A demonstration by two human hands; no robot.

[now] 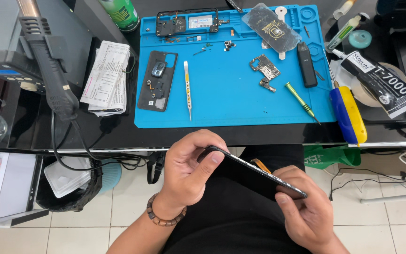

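The left hand [189, 171] pinches the upper end of a dark phone screen panel [252, 174], fingers clamped on its edge. The panel slants down to the right hand [304, 207], which grips its lower end, below the bench [95, 127] edge, over the lap.
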